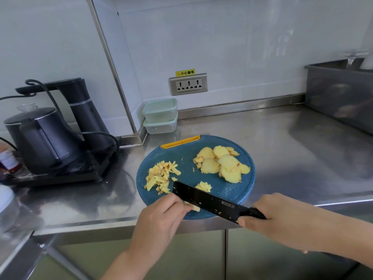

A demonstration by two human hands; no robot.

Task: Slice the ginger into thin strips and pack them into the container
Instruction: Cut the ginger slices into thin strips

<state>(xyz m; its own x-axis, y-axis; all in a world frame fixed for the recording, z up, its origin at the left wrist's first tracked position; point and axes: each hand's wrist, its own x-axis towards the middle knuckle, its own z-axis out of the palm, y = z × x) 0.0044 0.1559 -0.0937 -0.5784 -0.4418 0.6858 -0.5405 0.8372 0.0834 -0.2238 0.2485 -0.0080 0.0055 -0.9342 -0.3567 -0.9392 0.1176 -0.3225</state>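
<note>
From the head camera, your right hand (268,215) is wrapped around the handle of the black knife (210,199). Its broad blade lies across the near part of the round blue cutting board (238,190). Your left hand (161,217) has its fingers curled, pinching a small ginger piece (194,208) on the board, right against the blade's near face. The blade hides part of that piece and part of a little cut stack (203,186) just behind it.

The ginger strips (161,176) lie heaped on the board's left side. The ginger slices (222,162) overlap in a pile on its far right, well apart from the strips. Two lidded containers (160,116) are stacked in the wall corner beyond the board's yellow handle.

To the left, a black kettle (40,136) sits on its base with a cord looping around it, and a jar (8,160) is at the edge of view. A grey bin (341,91) stands far right.

Everything rests on a stainless steel counter (282,142). The white wall behind carries a triple socket (188,84) under a yellow label.
</note>
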